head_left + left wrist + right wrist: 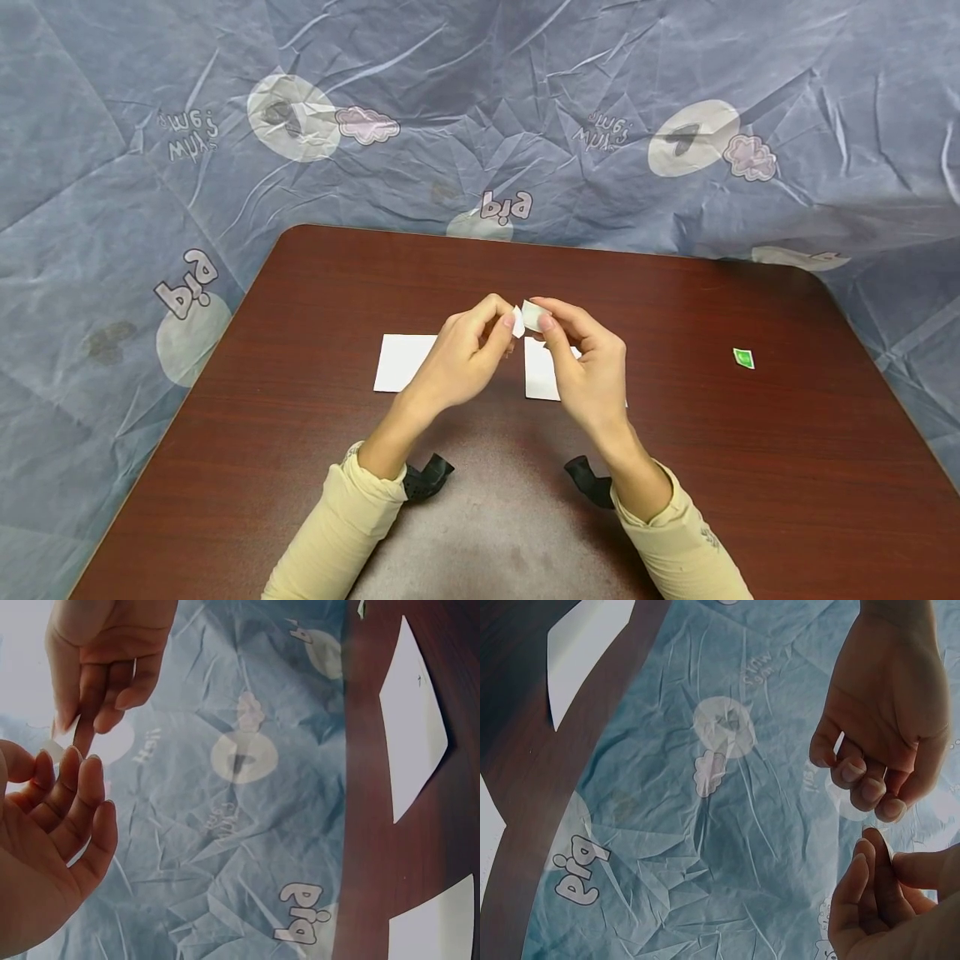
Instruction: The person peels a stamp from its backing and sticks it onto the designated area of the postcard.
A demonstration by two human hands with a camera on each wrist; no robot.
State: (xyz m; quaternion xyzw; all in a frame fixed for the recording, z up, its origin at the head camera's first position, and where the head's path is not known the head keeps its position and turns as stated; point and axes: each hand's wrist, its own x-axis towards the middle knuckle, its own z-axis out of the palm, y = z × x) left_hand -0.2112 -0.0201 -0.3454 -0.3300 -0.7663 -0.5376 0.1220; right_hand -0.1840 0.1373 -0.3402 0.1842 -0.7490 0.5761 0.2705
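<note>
Both hands are raised over the middle of the table, fingertips almost together. My left hand (461, 354) pinches a small white piece of paper (518, 322) between thumb and forefinger. With thumb and fingers, my right hand (588, 358) pinches a small pale square piece (533, 316), right beside the white one. Under the left hand lies a white card (403, 364), partly covered by it in the head view. A second white card (541, 380) lies below the right hand, also partly hidden. In the left wrist view, a small dark mark shows on one card (412, 727).
A small green piece (743, 358) with a white edge lies on the right of the brown table (675, 317). Black wrist mounts (431, 477) stick out by both sleeves. Behind the table hangs a wrinkled blue-grey printed sheet (480, 100).
</note>
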